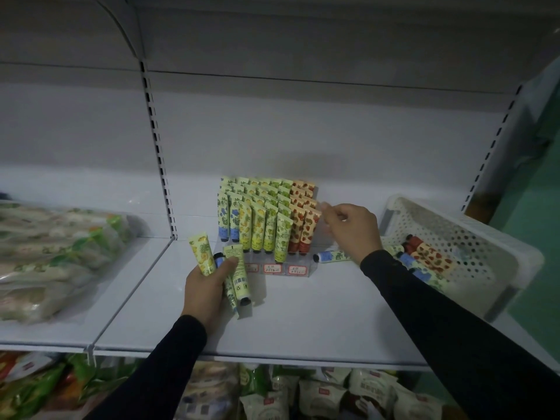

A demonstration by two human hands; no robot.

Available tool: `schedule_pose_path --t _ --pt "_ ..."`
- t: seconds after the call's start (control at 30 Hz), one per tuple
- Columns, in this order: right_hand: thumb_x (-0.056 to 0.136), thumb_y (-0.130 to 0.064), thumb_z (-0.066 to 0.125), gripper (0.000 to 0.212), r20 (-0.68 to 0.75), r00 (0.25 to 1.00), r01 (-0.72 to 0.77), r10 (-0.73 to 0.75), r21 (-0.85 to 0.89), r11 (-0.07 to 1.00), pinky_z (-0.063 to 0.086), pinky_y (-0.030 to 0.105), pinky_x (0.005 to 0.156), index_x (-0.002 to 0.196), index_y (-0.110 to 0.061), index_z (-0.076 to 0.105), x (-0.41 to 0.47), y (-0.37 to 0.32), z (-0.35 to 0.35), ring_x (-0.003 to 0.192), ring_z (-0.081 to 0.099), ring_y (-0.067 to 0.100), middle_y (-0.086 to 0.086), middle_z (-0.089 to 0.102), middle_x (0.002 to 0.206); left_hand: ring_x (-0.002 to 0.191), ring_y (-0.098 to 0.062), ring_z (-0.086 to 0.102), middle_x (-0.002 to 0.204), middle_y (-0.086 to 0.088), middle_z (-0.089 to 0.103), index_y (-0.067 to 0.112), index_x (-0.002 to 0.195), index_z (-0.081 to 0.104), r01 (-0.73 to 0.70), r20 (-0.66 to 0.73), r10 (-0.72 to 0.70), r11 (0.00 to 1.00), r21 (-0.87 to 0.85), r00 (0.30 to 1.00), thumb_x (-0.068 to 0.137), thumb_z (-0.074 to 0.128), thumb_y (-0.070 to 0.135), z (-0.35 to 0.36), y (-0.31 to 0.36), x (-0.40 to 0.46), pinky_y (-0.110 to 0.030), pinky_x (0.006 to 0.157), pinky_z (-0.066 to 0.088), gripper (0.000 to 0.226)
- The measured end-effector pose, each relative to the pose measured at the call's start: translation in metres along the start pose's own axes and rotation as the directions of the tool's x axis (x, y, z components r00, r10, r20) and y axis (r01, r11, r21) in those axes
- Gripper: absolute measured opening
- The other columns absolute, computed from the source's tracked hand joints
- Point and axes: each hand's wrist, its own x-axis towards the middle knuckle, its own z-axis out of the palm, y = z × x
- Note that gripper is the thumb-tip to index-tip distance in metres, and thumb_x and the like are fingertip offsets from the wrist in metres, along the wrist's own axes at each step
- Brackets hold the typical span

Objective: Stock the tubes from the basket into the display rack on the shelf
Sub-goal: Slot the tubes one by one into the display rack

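My left hand [209, 286] is curled round a bunch of tubes [233, 268], thumb across the front of them: a yellow-patterned one sticks up highest, others point down with their dark caps towards the front edge of the shelf [303, 313]. My right hand [351, 230] is up beside the right end of the display rack [266, 219], fingers loosely bent, forefinger and thumb brought near each other close to the red strawberry tubes [304, 228]. I cannot tell whether they pinch anything; nothing shows between them.

The rack stands towards the back of the shelf, nearly full: blue-flowered rows on the left, yellow and green in the middle, red on the right. One blue-flowered tube [331, 255] lies flat on the shelf just right of the rack's front corner, under my right wrist. The white basket [485, 237] sits at the shelf's right edge with several tubes lying in it.

To do this step well, I judge, I should feed tubes one at a time from my left hand, cap down, each into the row of its own pattern, and steady the neighbours so they do not tip. The stray tube wants picking up too.
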Motion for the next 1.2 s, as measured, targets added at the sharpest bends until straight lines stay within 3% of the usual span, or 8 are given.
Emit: schedule_pose_path --t 0.27,0.37,0.53,0.63,0.77,0.97,1.1,1.2 --pt "0.094 -0.047 0.054 0.045 -0.005 1.0 0.03 -0.03 0.04 0.999 0.056 0.039 0.072 0.077 -0.008 0.07 -0.016 -0.004 -0.009 0.069 0.068 0.02 0.002 0.07 0.073 0.093 -0.028 0.072 0.106 -0.013 0.075 0.007 0.115 0.067 0.022 0.163 -0.023 1.0 0.009 0.986 0.091 0.066 0.009 0.01 0.014 -0.001 -0.038 0.077 0.056 0.024" --pt "0.092 -0.046 0.059 0.04 0.155 0.988 -0.029 0.003 0.165 0.986 0.059 0.043 0.07 0.08 -0.01 0.07 -0.025 -0.014 -0.009 0.064 0.07 0.017 0.002 0.071 0.074 0.094 -0.025 0.072 0.108 -0.012 0.074 0.008 0.116 0.066 0.021 0.268 -0.023 1.0 0.008 0.963 0.092 0.065 0.006 0.028 0.027 -0.009 -0.034 0.073 0.058 0.024" --pt "0.092 -0.041 0.06 0.03 0.476 0.88 -0.105 -0.014 0.222 0.969 0.057 0.023 0.06 0.103 -0.015 0.071 -0.044 -0.03 -0.002 0.071 0.072 0.015 -0.001 0.073 0.092 0.105 -0.029 0.069 0.115 -0.012 0.073 0.007 0.123 0.064 -0.01 0.446 -0.011 0.999 0.046 0.895 0.089 0.066 0.007 0.046 0.031 -0.022 -0.038 0.085 0.056 0.035" --pt "0.092 -0.033 0.064 0.03 0.516 0.856 -0.191 0.01 0.298 0.935 0.06 0.034 0.071 0.099 -0.005 0.071 -0.043 -0.03 0.0 0.072 0.07 0.024 0.013 0.073 0.084 0.103 -0.026 0.07 0.115 -0.011 0.073 0.009 0.124 0.063 -0.024 0.484 -0.001 0.999 0.044 0.875 0.081 0.07 0.011 0.049 0.03 -0.027 -0.033 0.079 0.057 0.044" --pt "0.092 -0.015 0.064 0.029 0.566 0.823 -0.385 0.056 0.483 0.786 0.056 0.023 0.065 0.105 0.01 0.064 -0.042 -0.03 -0.001 0.065 0.063 0.012 0.01 0.065 0.079 0.103 -0.027 0.07 0.115 -0.01 0.073 0.01 0.126 0.063 0.008 0.487 -0.048 0.996 0.084 0.872 0.079 0.072 0.02 0.046 0.028 -0.026 -0.035 0.079 0.056 0.049" --pt "0.097 -0.01 0.055 0.015 0.604 0.789 -0.56 0.109 0.637 0.53 0.052 0.016 0.054 0.106 -0.002 0.063 -0.036 -0.032 -0.01 0.059 0.059 0.007 0.005 0.065 0.08 0.085 -0.029 0.07 0.095 -0.013 0.073 0.005 0.109 0.067 0.146 0.547 -0.201 0.979 0.143 0.813 0.082 0.069 0.02 0.037 0.025 -0.029 -0.032 0.069 0.058 0.031" --pt "0.097 -0.022 0.056 0.032 0.625 0.773 -0.582 0.107 0.633 0.51 0.054 0.02 0.062 0.12 -0.002 0.063 -0.037 -0.034 -0.008 0.075 0.062 0.013 0.009 0.068 0.099 0.075 -0.024 0.067 0.089 -0.01 0.072 0.005 0.106 0.066 0.048 0.475 -0.13 0.982 0.181 0.87 0.078 0.076 0.008 0.04 0.024 -0.027 -0.028 0.061 0.053 0.029" --pt "0.09 -0.036 0.06 0.04 0.6 0.796 -0.524 0.077 0.62 0.584 0.057 0.024 0.076 0.113 -0.004 0.067 -0.037 -0.04 -0.008 0.089 0.067 0.016 0.007 0.072 0.108 0.071 -0.022 0.061 0.086 -0.01 0.071 0.002 0.105 0.068 -0.033 0.42 -0.054 0.98 0.198 0.906 0.073 0.081 0.003 0.039 0.022 -0.022 -0.029 0.059 0.052 0.035"
